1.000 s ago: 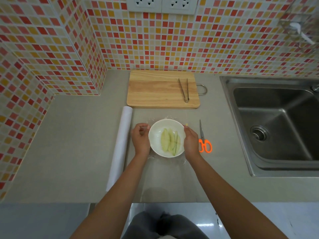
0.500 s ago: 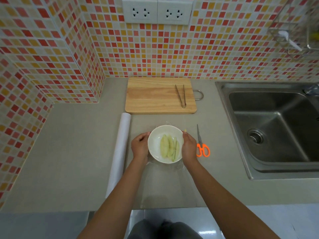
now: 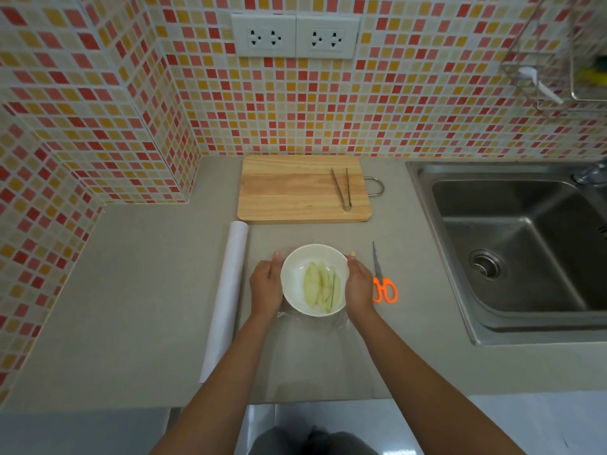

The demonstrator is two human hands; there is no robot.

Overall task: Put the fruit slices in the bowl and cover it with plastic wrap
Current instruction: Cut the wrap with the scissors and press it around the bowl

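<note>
A white bowl [image 3: 297, 257] stands on the grey counter and holds several pale green fruit slices [image 3: 320, 287]. Clear plastic wrap [image 3: 338, 320] lies over the bowl, and its crinkled edges show at the near and far sides. My left hand [image 3: 266, 285] presses against the bowl's left side, fingers fairly straight. On the opposite side my right hand [image 3: 359, 285] does the same. Both palms face inward, flat against the wrap.
A white roll of plastic wrap [image 3: 226, 297] lies left of the bowl. Orange-handled scissors [image 3: 382, 284] lie just right of my right hand. A wooden cutting board [image 3: 295, 192] with metal tongs [image 3: 341, 188] sits behind. A steel sink [image 3: 512, 244] is at right.
Both hands have slid along the bowl's sides, with the fingers laid flatter against the wrap. The head camera has tilted up, showing more of the wall.
</note>
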